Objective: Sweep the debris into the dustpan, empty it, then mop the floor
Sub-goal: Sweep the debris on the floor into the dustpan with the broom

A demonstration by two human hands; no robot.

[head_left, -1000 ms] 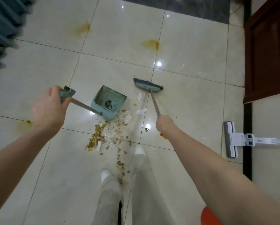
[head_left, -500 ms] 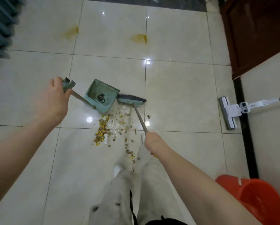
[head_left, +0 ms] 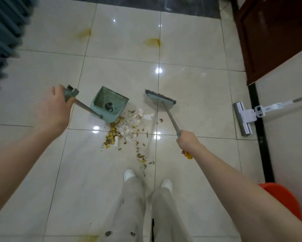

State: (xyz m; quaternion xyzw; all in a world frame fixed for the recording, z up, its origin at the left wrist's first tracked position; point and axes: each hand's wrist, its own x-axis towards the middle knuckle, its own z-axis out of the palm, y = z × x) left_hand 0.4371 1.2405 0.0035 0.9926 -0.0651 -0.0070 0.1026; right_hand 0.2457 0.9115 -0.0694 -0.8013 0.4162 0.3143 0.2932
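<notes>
A teal dustpan (head_left: 110,103) rests on the pale tiled floor with a dark scrap inside it. My left hand (head_left: 55,109) grips the top of its long handle. A pile of debris (head_left: 124,131), yellow and brown bits, clear plastic and white scraps, lies just in front of the pan's toothed lip, with a trail running toward my feet. My right hand (head_left: 187,143) holds the broom handle; the teal broom head (head_left: 160,98) is to the right of the dustpan, just beyond the debris.
A white flat mop (head_left: 242,117) lies on the floor at the right by a dark threshold strip. An orange bucket (head_left: 284,196) stands at the lower right. Yellow stains (head_left: 152,41) mark the tiles farther out. A dark wooden door (head_left: 276,35) is at the upper right.
The broom head has swung from right beside the dustpan's mouth out to the right. The white scraps lie apart from the pile again. The dustpan stays put.
</notes>
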